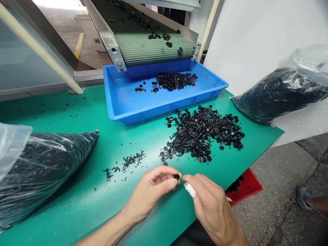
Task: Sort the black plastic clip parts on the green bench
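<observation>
My left hand (160, 182) pinches a small round black plastic part (176, 176) between thumb and fingertips. Close against it, my right hand (208, 200) is closed, its index fingertip at the part. Something thin shows between the two hands, too small to name. White tape (190, 189) wraps my right thumb. Beyond the hands lies a large pile of small black plastic parts (202, 131), some round, some like thin sticks. A smaller scatter of black sprue pieces (132, 160) lies to the left on the green table (143, 143).
A blue tray (151, 114) with black parts stands under the end of a green conveyor belt (153, 51). Filled plastic bags lie at left (51, 167) and right (279, 92). A red bin (249, 189) sits below the table's right edge; a person's foot (303, 198) is on the floor.
</observation>
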`<state>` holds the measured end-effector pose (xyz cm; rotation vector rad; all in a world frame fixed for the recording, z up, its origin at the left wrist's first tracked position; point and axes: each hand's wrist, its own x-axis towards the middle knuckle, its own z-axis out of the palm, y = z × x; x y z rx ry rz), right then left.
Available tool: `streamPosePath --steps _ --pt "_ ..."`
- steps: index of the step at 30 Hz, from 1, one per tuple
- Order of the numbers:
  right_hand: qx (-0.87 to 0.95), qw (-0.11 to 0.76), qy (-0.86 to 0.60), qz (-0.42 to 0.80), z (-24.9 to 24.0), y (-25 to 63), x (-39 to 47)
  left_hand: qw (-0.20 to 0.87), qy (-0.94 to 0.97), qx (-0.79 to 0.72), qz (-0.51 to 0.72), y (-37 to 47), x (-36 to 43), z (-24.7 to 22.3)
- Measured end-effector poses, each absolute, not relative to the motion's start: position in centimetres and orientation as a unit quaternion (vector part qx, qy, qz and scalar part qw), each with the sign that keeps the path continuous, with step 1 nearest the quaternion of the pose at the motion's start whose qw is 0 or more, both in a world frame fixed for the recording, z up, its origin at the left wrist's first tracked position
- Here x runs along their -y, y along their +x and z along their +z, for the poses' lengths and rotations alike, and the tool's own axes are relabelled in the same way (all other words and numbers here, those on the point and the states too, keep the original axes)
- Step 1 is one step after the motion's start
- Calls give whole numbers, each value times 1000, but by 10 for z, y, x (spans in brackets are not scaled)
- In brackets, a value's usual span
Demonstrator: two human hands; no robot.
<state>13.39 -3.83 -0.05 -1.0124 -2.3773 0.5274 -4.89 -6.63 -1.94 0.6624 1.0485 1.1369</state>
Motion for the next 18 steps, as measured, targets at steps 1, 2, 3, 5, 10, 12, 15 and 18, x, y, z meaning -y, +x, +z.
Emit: streamPosePath --steps 1,2,3,5,10,12,15,18 --pt "871 250 -375 195 0 134 38 667 293 -458 509 -49 66 -20" --pt "869 251 -379 197 0 134 38 670 290 -450 514 -50 66 -20" --pt "867 250 -382 201 0 134 38 673 286 -443 520 -50 66 -20" --pt "863 249 -387 209 0 134 38 677 274 -429 532 -50 67 -22" --pt "858 253 -395 209 0 134 41 665 269 -439 541 -49 68 -25" --pt "858 251 -398 208 -1 134 42 647 286 -465 532 -47 68 -25" --pt "856 248 -405 204 -1 134 43 641 292 -484 520 -46 68 -23" --pt "856 243 -406 208 -1 135 43 652 281 -475 519 -47 69 -22"
